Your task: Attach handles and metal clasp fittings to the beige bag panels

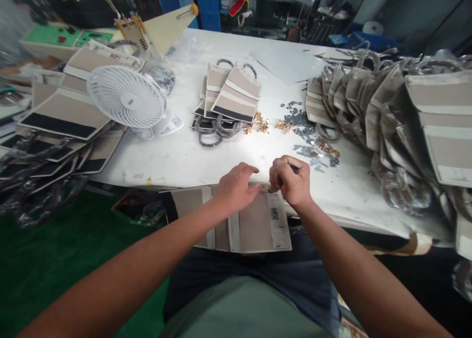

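A beige bag panel [256,225] with white strips lies across my lap against the table's front edge. One metal fitting [274,213] shows on its right-hand white strip. My left hand [238,186] is over the panel's upper edge, thumb and forefinger apart, with nothing visible between them. My right hand [291,181] is closed in a fist around a dark-handled tool [294,168]. Its working end is low by the panel's top right corner and too small to make out; most of the handle is hidden by my fingers.
On the white table [177,161] lie gold metal pieces [262,126] and grey metal plates [304,131]. A small stack of bag pieces [236,95] stands behind. Larger piles rise at left [66,112] and right [383,102], with a white fan [129,102] by the left one.
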### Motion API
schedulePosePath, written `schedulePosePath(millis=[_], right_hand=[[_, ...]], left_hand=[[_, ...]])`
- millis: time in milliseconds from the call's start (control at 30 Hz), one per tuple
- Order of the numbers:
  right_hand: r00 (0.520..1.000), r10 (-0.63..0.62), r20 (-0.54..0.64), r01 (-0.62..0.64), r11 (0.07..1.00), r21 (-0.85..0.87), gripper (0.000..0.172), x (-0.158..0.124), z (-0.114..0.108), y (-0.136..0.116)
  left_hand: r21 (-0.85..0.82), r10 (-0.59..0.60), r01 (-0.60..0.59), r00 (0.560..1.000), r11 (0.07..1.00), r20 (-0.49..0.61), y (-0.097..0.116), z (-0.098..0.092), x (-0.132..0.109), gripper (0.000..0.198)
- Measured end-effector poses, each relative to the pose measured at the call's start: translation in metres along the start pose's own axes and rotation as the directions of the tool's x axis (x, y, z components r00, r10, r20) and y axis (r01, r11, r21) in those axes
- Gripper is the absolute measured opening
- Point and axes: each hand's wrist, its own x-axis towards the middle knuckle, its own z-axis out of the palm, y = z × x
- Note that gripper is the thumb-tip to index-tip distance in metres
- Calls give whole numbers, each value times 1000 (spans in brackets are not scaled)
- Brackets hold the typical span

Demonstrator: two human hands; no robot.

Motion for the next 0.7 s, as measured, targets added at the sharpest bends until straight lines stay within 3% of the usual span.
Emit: schedulePosePath(millis=[67,100,200,333,467,567,700], right_hand=[[1000,0,-13,0,1000,-4,44,2,0,-2],[1000,5,-10,-5,1000,-6,44,3,0,-2],[1000,16,3,-16,1000,-10,44,5,0,-4],[1000,20,-11,-20,1000,2,43,5,0,-6],[1000,25,-1,-25,1000,4,44,6,1,-7],[1000,16,0,-16,1000,14,45,6,-1,-9],[996,49,-71,-37,987,157,45,-4,-13,-17]], left_hand=[[40,211,-208,972,977,-108,3,5,-36,53],[61,314,-309,945,949,-92,5,9,-54,64],[105,497,-506,862,856,103,11,25,-97,96],[204,446,-504,853,839,272,16,42,-109,98],[260,408,-493,856,830,318,20,42,-100,89],[280,390,-493,851,824,351,23,37,-96,94],[286,369,-484,851,827,374,25,30,-92,96]])
